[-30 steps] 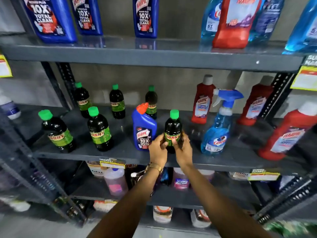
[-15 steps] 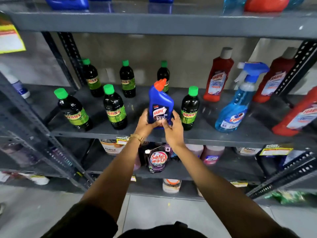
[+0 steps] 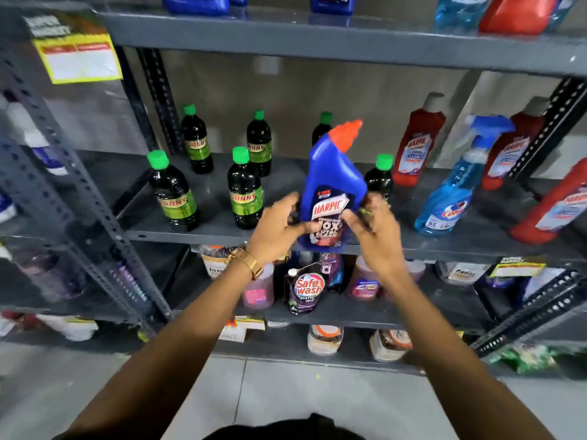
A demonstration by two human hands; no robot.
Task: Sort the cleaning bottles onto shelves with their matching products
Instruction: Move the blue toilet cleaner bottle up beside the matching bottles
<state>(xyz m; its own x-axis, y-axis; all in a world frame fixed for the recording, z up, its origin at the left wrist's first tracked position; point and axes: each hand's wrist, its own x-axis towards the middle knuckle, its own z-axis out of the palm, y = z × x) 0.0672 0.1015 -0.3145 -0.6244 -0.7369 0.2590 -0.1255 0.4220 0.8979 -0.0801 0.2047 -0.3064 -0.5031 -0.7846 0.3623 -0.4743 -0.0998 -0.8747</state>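
Observation:
A blue Harpic bottle with an orange-red cap is held between both hands, off the middle shelf at its front edge. My left hand grips its lower left side; my right hand grips its lower right side. Several dark Sunny bottles with green caps stand on the same shelf to the left and behind. Red Harpic bottles and a blue Colin spray bottle stand to the right. More blue Harpic bottles stand on the top shelf.
The top shelf edge runs above, with blue and red bottles at its right. A Safe Wash pouch and several tubs fill the lower shelf. Slotted steel uprights stand on the left and right. Tiled floor lies below.
My hands let go of the green-capped Sunny bottle, took the blue Harpic bottle and lifted it off the shelf toward me. The camera tilted down.

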